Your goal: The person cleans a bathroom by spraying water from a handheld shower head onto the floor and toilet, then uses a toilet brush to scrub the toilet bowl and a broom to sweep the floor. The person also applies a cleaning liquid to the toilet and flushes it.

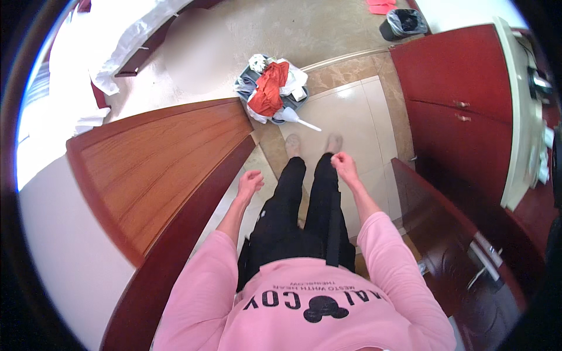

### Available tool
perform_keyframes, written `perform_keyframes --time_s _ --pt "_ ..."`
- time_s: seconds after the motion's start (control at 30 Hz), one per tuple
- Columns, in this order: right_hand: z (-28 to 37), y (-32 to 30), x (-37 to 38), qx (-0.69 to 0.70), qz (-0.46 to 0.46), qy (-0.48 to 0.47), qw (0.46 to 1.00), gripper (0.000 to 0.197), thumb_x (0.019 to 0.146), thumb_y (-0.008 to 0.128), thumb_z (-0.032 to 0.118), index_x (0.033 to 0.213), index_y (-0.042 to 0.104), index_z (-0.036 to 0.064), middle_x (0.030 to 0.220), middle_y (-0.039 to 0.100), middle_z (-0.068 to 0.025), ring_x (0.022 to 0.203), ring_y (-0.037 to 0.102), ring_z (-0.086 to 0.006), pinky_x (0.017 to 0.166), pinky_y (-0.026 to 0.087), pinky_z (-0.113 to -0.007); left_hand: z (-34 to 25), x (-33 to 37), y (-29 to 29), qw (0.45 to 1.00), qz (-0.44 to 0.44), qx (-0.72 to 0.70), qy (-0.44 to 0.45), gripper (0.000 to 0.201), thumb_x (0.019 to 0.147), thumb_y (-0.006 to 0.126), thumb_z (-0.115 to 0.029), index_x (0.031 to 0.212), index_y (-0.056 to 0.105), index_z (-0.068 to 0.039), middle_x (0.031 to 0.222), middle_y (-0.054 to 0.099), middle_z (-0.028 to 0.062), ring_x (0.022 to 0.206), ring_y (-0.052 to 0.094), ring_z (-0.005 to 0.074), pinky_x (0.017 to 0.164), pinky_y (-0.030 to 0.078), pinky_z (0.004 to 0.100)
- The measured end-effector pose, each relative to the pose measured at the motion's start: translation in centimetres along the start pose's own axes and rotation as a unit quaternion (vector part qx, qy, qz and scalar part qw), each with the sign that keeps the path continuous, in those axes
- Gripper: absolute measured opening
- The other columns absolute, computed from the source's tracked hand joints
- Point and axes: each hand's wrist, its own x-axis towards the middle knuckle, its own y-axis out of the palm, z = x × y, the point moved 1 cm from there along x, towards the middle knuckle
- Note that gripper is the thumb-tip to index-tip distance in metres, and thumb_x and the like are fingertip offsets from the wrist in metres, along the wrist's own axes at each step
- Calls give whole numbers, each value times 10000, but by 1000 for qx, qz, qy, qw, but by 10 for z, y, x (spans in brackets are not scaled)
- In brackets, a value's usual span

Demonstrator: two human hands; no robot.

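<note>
Hands, two, bare, well apart. Left hand, centre of frame: fingers curled, without visible contents; cannot tell how tightly closed. Right hand, right of centre: likewise. Both raised beside black trousers on bent elbows, perhaps for balance. Beyond the feet, upper centre: one grey-blue basket on floor, heaped with red cloth, white cloth and white long-handled item, presumably to keep loose pieces together. Left: wooden door, standing wide, apparently for clear passage. Upper right: bag-lined black bin, likely for cleanliness.
</note>
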Motion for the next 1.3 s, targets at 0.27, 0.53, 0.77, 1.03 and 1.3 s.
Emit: perform_keyframes --time_s 0.27,0.53,0.77,1.03,1.3 --pt "11 11 75 -40 132 -46 989 130 783 533 128 824 554 6 765 572 -149 734 574 -288 647 445 -356 -75 214 128 979 -23 96 178 547 673 706 -171 1129 463 12 1043 544 116 835 567 202 730 471 300" --pt "-42 27 196 -221 128 -220 941 323 718 618 109 1012 515 26 909 526 -115 845 512 -283 724 399 -386 -73 432 166 887 -80 243 385 727 500 771 -87 1119 395 -30 1104 435 153 958 499 289 801 445 349" --pt "-57 129 266 -321 262 -114 903 442 759 573 132 1141 396 -3 934 531 -175 797 551 -342 663 442 -431 -61 472 181 850 -155 271 425 612 528 720 -94 1069 435 -50 1072 484 132 981 482 333 847 417 384" --pt "-22 149 224 -390 310 -1 867 343 808 474 149 1119 418 15 811 613 -173 821 587 -345 696 467 -463 -80 303 152 830 -214 137 497 601 532 715 -92 1068 457 -7 988 500 167 937 494 350 802 423 387" --pt "28 116 180 -291 204 -35 934 283 769 518 239 924 576 9 855 600 -228 854 575 -376 729 455 -430 -58 37 82 884 -285 3 371 675 528 702 -36 1136 410 -11 1085 442 149 1024 465 301 871 388 358"
